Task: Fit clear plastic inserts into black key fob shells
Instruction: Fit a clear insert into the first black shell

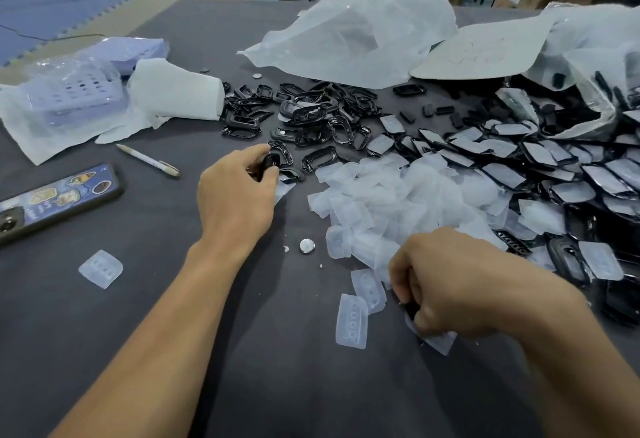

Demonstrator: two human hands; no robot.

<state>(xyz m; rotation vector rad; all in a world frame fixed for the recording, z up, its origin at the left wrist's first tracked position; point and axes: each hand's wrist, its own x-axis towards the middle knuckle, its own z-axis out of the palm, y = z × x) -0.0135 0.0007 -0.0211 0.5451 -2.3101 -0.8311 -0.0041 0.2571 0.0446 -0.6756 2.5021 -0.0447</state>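
My left hand [239,191] reaches forward and pinches a black key fob shell [269,162] at the near edge of a heap of empty black shells [311,115]. My right hand [446,285] is curled low at the near right, gripping a black shell with a clear insert [440,342] sticking out beneath the fingers. A mound of loose clear inserts [398,195] lies between the hands. Two single inserts [360,306] lie just left of my right hand. Shells fitted with inserts [540,167] spread out to the right.
A phone [59,198] and a pen [149,160] lie at the left, one stray insert [101,268] nearer. A coin cell [307,245] sits mid-table. White plastic bags [363,29] and wrapped trays [76,91] stand at the back on the grey table [277,368].
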